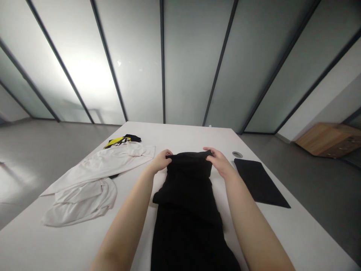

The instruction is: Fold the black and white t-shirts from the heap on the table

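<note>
Head view: left hand (160, 161) and right hand (218, 162) each pinch a far corner of the long black cloth garment (188, 188) lying centred on the white table (282, 233); keeping both corners level should fold it squarely.

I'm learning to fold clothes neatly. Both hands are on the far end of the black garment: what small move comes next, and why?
Probably bring that far edge toward you, folding it over. The left hand and right hand each pinch a far corner of the black garment, which lies long and narrow on the table toward the body.
</note>
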{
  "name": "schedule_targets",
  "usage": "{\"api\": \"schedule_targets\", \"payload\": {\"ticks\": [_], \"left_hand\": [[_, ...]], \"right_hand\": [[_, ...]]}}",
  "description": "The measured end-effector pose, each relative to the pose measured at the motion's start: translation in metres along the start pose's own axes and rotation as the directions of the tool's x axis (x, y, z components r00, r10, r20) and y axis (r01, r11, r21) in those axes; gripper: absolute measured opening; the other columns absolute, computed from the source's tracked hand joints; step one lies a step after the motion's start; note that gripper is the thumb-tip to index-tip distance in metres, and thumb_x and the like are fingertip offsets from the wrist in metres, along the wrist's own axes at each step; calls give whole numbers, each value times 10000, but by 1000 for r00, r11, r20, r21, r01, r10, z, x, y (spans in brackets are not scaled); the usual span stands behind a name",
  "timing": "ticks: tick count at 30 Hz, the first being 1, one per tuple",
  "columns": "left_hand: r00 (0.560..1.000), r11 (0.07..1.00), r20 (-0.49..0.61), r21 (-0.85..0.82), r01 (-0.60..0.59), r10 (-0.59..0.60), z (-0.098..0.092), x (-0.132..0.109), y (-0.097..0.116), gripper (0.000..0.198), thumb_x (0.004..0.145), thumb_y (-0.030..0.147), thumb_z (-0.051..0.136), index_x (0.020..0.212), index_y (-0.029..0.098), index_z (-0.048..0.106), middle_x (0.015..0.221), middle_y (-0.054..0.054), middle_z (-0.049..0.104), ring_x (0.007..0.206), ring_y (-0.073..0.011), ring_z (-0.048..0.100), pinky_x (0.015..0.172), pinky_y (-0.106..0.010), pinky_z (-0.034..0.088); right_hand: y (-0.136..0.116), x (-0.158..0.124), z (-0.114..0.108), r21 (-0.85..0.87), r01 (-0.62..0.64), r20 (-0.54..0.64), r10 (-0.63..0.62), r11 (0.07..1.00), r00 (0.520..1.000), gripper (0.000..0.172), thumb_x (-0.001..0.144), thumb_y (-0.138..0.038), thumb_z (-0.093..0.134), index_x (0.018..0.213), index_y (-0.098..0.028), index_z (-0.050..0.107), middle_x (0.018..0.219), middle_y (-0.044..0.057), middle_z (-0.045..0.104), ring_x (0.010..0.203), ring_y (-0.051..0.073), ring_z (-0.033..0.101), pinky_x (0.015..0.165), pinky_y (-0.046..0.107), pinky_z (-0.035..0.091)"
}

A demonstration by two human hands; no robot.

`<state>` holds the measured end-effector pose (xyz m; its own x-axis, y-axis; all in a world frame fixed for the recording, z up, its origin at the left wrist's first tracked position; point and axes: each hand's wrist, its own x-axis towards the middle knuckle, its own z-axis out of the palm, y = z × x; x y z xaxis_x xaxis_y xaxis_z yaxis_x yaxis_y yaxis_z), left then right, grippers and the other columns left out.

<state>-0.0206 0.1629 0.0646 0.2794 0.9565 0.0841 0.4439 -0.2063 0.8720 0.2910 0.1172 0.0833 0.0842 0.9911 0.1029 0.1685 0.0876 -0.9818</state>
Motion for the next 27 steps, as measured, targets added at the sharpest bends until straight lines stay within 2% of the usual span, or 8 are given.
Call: {"api": "schedule_targets", "payload": {"ticks": [4, 7, 9, 14, 16, 19, 23, 27], "left_hand": [[988, 978, 152, 195, -67, 38, -6, -9, 14, 394, 656, 72, 568, 975, 191, 766, 938, -59, 771, 910, -237, 702, 840, -324, 541], [976, 954, 215, 295, -56, -9, -8, -16, 22, 329, 658, 60, 554, 861, 199, 773, 849, -41, 767, 891, -244, 705, 827, -320, 537], [973, 933, 229, 352, -67, -17, -9, -20, 26, 286, 667, 58, 559, 804, 203, 764, 786, -30, 746, 852, -239, 697, 789, -310, 525], [964, 889, 264, 435, -144, 27, -14, -28, 32, 180, 741, 135, 637, 820, 224, 772, 813, -22, 745, 820, -225, 686, 764, -296, 491], [957, 879, 288, 446, -170, 39, -15, -29, 33, 94, 800, 238, 673, 822, 232, 764, 825, -25, 741, 832, -232, 689, 782, -301, 495], [957, 859, 280, 467, -209, 80, -14, -30, 36, 161, 888, 326, 628, 829, 231, 744, 865, -48, 741, 868, -250, 695, 820, -321, 507], [973, 856, 198, 477, -200, 117, -12, -30, 40, 212, 951, 309, 565, 956, 230, 761, 1032, -91, 770, 1025, -281, 706, 948, -344, 512], [987, 849, 161, 522, -77, -10, -10, -28, 38, 220, 907, 267, 631, 1062, 237, 784, 1119, -102, 782, 1114, -302, 702, 1017, -355, 511]], "right_hand": [[-23, -17, -12, -235, 23, 253, 38, 972, 967, 520, 685, -268, 751, 1203, -222, 768, 1056, 43, 783, 994, 251, 696, 890, 353, 534], [-35, -27, -15, -282, -19, 431, 145, 959, 891, 437, 716, -358, 819, 1127, -211, 797, 1094, 68, 807, 1013, 281, 718, 897, 365, 548], [-39, -29, -15, -318, -27, 468, 182, 948, 865, 399, 738, -445, 834, 1058, -207, 809, 1076, 68, 816, 1004, 293, 726, 887, 367, 553], [-40, -28, -12, -465, 100, 362, 85, 880, 928, 292, 819, -492, 761, 879, -208, 796, 911, 44, 802, 866, 267, 704, 790, 340, 529], [-41, -29, -12, -470, 151, 334, 17, 869, 942, 269, 848, -475, 729, 868, -214, 790, 890, 40, 791, 850, 261, 693, 778, 333, 521], [-44, -32, -11, -465, 169, 266, -45, 869, 963, 267, 887, -466, 690, 914, -221, 792, 919, 50, 793, 895, 274, 697, 793, 333, 526], [-50, -35, -13, -587, 65, 137, 20, 807, 990, 292, 920, -492, 683, 860, -219, 767, 879, 67, 789, 879, 288, 714, 762, 335, 528], [-50, -35, -13, -661, -124, 60, 217, 740, 974, 345, 937, -516, 704, 768, -216, 692, 691, 73, 729, 649, 244, 692, 643, 332, 529]]}}
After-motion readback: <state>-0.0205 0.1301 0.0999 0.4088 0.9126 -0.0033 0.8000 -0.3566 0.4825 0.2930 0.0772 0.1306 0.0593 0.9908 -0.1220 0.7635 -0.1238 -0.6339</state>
